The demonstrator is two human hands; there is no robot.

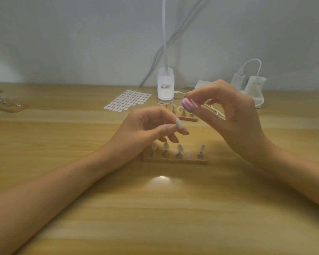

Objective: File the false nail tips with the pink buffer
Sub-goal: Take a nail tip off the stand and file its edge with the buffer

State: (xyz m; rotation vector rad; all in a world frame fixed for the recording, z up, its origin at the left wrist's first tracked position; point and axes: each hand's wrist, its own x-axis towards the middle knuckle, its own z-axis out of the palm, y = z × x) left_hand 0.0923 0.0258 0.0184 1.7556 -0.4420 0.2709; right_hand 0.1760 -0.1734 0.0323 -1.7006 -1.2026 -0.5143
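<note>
Two hands: right [236, 116] pinches buffer [189, 105]; left [147, 124], tip [179, 123].

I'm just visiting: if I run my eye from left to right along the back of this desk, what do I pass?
Light wooden strip holding small blurred pieces → flat sheet of small white oval stickers → white plastic clip-lamp base → white charger block with a looped white cable.

Nail workstation: nail-tip stand [175, 157], clip lamp [165, 85]
</note>
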